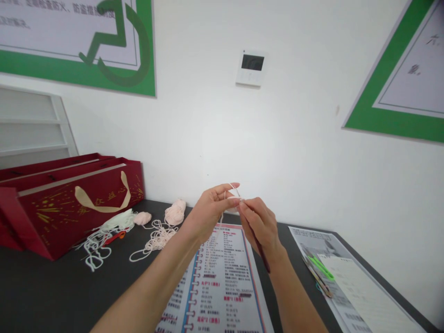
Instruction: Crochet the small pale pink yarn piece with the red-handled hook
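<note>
The left hand (214, 202) pinches thin white yarn (234, 193) between its fingers while the right hand's (260, 219) fingers clamp a slim dark-red stick-like tool (261, 253).

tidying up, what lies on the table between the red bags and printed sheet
The head view shows white yarn, a red-orange item and pale pink yarn.

Bare left arm (156, 273) from bottom left, bare right arm (294, 289) from bottom right. Bare left hand (211, 203), bare right hand (262, 224) near middle, fingers bent, tips close together.

One head-worn camera faces the wall (294, 152) — angled down.
</note>
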Demonstrator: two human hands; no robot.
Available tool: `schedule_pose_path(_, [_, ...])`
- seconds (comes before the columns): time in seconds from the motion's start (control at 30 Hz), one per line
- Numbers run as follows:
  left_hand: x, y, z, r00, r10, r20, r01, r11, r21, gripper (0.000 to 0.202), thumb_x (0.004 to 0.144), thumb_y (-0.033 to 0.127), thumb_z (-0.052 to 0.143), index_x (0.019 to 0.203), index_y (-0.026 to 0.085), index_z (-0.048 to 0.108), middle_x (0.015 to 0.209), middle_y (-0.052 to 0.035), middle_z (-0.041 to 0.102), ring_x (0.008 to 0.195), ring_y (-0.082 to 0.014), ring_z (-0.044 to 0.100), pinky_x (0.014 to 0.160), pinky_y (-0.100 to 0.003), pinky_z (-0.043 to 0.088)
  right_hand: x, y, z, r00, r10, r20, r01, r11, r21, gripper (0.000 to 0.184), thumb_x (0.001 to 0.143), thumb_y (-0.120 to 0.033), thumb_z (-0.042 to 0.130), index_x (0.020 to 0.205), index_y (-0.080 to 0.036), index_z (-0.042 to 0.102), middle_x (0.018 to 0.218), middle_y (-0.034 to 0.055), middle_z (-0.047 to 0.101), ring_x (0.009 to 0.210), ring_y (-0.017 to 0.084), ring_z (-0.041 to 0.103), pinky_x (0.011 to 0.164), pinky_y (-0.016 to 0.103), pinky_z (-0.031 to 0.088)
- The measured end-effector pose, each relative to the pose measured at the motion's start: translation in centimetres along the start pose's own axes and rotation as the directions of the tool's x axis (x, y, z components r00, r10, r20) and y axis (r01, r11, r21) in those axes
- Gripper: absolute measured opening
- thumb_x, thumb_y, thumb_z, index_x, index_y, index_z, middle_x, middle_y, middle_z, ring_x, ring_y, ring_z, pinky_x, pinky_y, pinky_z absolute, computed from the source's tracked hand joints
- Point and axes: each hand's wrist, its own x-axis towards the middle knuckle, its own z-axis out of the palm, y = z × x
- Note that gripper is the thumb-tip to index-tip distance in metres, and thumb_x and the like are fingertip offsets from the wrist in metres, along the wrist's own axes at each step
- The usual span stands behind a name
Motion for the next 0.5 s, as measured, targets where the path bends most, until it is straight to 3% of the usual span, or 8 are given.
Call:
schedule_pose_path(0.13, [0.1, -0.2, 0.0, 0.981, 0.173, -0.081, -0.158, 0.973, 0.169, 0.041, 0.074, 0.019, 0.072, 0.115, 0.015, 0.063, 0.065, 0.0050, 0.059, 0.066, -0.0114, 0.055, 0.073, -0.028, 0.042, 0.5, -1.4, 0.5, 0.994, 0.104, -0.019, -0.106, 0.990, -0.092, 0.023, 0.087, -0.004, 0.050, 0.102, -0.022, 0.053, 0.082, 0.0054, 0.059, 0.072, 0.018, 0.055, 0.059, 0.029, 0.048])
schedule_pose_path(0.27, [0.1, 0.3, -0.5, 0.952, 0.297, -0.075, -0.260, 0.912, 0.317, 0.037, 0.077, 0.017, 0.069, 0.114, 0.017, 0.064, 0.070, 0.0034, 0.059, 0.073, -0.0129, 0.055, 0.081, -0.029, 0.041, 1.6, -3.1, -0.7, 0.984, 0.176, 0.024, -0.176, 0.984, 0.026, 0.018, 0.088, -0.005, 0.049, 0.091, -0.022, 0.051, 0.078, 0.0030, 0.058, 0.068, 0.015, 0.055, 0.060, 0.027, 0.048])
schedule_pose_path(0.33, [0.0, 0.5, -0.7, 0.948, 0.314, -0.054, -0.276, 0.893, 0.356, 0.036, 0.078, 0.018, 0.068, 0.114, 0.018, 0.064, 0.073, 0.0028, 0.059, 0.076, -0.0130, 0.054, 0.082, -0.029, 0.040, 2.1, -3.6, -1.4, 0.962, 0.271, 0.014, -0.271, 0.956, 0.108, 0.015, 0.089, -0.007, 0.050, 0.088, -0.022, 0.052, 0.076, 0.0013, 0.058, 0.066, 0.013, 0.055, 0.060, 0.026, 0.047])
schedule_pose_path(0.4, [-0.1, 0.6, -0.9, 0.949, 0.315, -0.022, -0.283, 0.879, 0.385, 0.037, 0.080, 0.018, 0.067, 0.116, 0.019, 0.064, 0.074, 0.0026, 0.059, 0.076, -0.0128, 0.053, 0.081, -0.029, 0.039, 2.3, -3.7, -1.8, 0.891, 0.455, 0.010, -0.444, 0.865, 0.233, 0.011, 0.090, -0.013, 0.052, 0.085, -0.022, 0.053, 0.070, -0.0019, 0.056, 0.059, 0.011, 0.053, 0.056, 0.024, 0.045])
schedule_pose_path(0.5, [-0.2, 0.6, -1.0, 0.952, 0.307, 0.021, -0.287, 0.862, 0.418, 0.037, 0.081, 0.019, 0.066, 0.117, 0.020, 0.063, 0.074, 0.0027, 0.058, 0.075, -0.0122, 0.052, 0.080, -0.029, 0.039, 2.3, -3.2, -1.9, 0.712, 0.697, 0.084, -0.630, 0.582, 0.513, 0.015, 0.092, -0.021, 0.052, 0.077, -0.022, 0.051, 0.059, -0.0057, 0.051, 0.050, 0.010, 0.048, 0.048, 0.023, 0.041])
